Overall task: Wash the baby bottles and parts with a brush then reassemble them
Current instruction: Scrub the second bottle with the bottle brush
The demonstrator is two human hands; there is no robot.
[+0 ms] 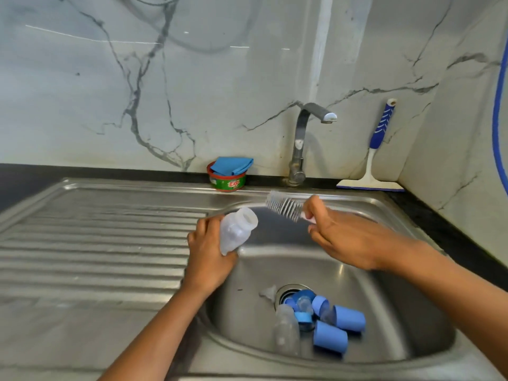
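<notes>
A: L hand?
B: L hand (209, 251) grips the clear bottle (237, 229), fingers curled round its lower body. Bottle is tilted, open mouth pointing up-right, held over the left edge of the sink basin (390, 320).
A: R hand?
B: R hand (349, 237) pinches the brush (284, 206) by its handle, thumb on top. Other fingers are mostly hidden behind the hand, can't tell their spread. Bristle end points left toward the bottle mouth, near it but not touching.
A: Other parts?
B: At the basin bottom by the drain (288, 291): blue caps (330, 336) lying on their sides, a second bottle (286, 328) lying beside them, and a clear nipple (268, 292) just left of the drain.
A: Bkgd?
B: Tap (302, 138) behind the basin, no water visible. Soap tub (226, 181) w/ blue cloth (232, 165) on top, left of the tap. Squeegee (376, 149) leans on the wall at right. Drainboard (96, 243) at left.
</notes>
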